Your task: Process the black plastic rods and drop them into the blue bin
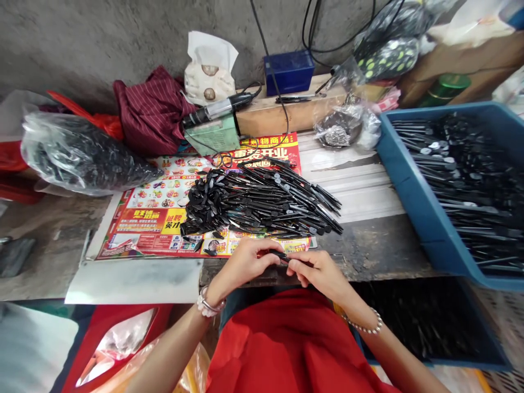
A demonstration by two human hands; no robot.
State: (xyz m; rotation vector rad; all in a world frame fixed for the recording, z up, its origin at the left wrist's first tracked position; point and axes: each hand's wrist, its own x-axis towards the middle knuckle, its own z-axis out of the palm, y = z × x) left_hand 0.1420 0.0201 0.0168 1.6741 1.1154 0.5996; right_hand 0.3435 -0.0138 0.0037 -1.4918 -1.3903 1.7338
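a wooden workbench [388,254] is set against a grey wall [94,38]. a blue tray [403,188], loaded with dark slender pieces, is seated at its right end; a second tray [470,362] is seen below bench level, its dark contents too dim to be made out. a red and yellow printed sheet [139,224] is spread across the middle of the bench. on it is laid a heap of black rods [270,199], mostly pointed rightward, with small flat black parts [204,199] gathered at its left end. a clear bag [82,150] of black pieces is placed left of the sheet, near a striped burgundy cloth [149,109]. a tissue pack [208,73] is stood behind a pale green box [215,136], on which a corded tool [221,107] is rested.

both hands are held at the front edge of the bench, just before the heap. a slim black piece [279,254] is held between them: its left part is pinched by the thumb and fingers of the left hand [249,259], its right end is grasped by the curled fingers of the right hand [317,267]
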